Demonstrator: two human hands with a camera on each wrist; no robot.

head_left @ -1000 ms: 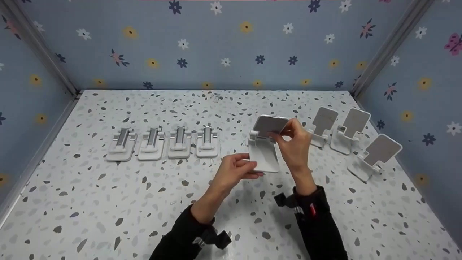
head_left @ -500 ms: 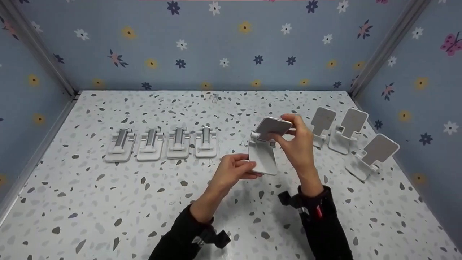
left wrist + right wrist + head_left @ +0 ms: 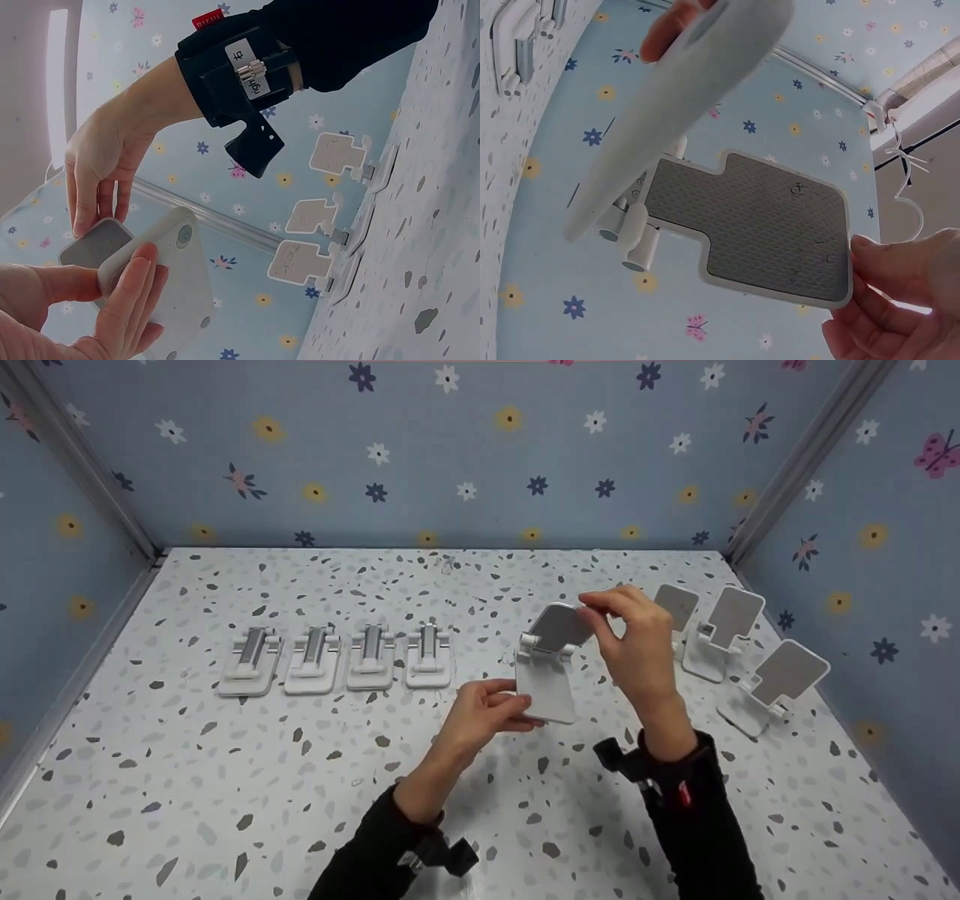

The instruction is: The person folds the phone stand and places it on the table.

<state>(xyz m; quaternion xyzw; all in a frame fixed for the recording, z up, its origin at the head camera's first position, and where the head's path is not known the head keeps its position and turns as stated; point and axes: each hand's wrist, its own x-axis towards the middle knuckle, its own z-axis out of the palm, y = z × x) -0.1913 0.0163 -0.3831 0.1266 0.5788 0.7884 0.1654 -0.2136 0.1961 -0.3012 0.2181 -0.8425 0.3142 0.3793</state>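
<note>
A white folding phone stand [image 3: 545, 690] with a grey-padded holder plate [image 3: 559, 628] is held above the table. My left hand [image 3: 487, 709] pinches the left edge of its base, thumb on top and fingers beneath. At the upper right corner of the holder plate, my right hand [image 3: 630, 634] pinches the rim between thumb and fingers. In the right wrist view the plate's textured grey pad [image 3: 757, 217] faces the camera, and the right fingertips [image 3: 866, 259] touch its outer edge. The base's underside [image 3: 184, 285] with round feet shows in the left wrist view.
Several folded white phone stands [image 3: 315, 660] lie in a row on the speckled table [image 3: 300, 795] at the left. Three unfolded stands [image 3: 733, 619] stand at the right, near the flowered side wall [image 3: 870, 607]. A flowered back wall [image 3: 420, 450] closes off the far edge.
My right hand has shifted right and slightly up, from gripping the plate's side to its upper corner. The holder plate has tilted a little. The left hand stays on the base.
</note>
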